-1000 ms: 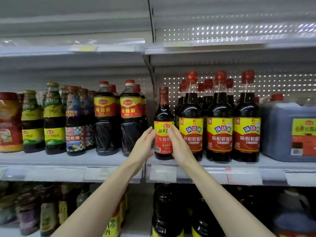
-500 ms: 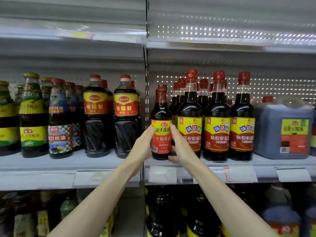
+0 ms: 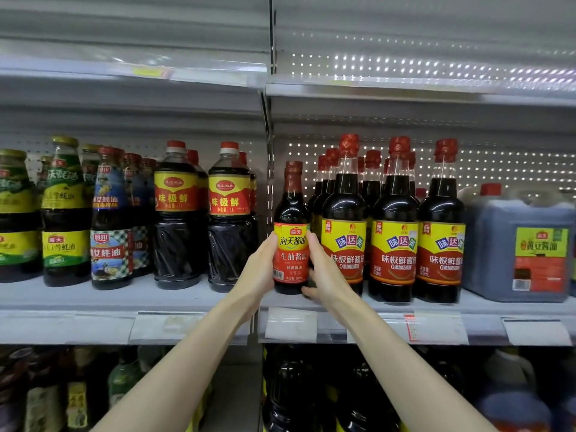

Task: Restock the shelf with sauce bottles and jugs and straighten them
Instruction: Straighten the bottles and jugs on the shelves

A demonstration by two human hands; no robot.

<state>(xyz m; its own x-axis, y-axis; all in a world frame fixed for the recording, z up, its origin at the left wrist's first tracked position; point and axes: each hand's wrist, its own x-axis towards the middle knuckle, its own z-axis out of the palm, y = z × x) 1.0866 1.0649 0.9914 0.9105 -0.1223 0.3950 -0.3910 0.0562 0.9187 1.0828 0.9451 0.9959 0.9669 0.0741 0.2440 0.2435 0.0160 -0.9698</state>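
Middle shelf point(image 3: 93, 299): soy bottle point(image 3: 291, 255) now label-forward, grip of left hand point(image 3: 258, 271) and right hand point(image 3: 327, 272) clamped round it.

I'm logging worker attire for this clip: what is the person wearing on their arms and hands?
Nothing shows. The left forearm and right forearm are bare to the picture's lower edge, no sleeves. The left grip and right grip are ungloved hands; no watch, bracelet or ring is visible on the parts in view.

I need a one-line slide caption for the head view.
Left hand and right hand grip a red-labelled sauce bottle standing on the shelf.
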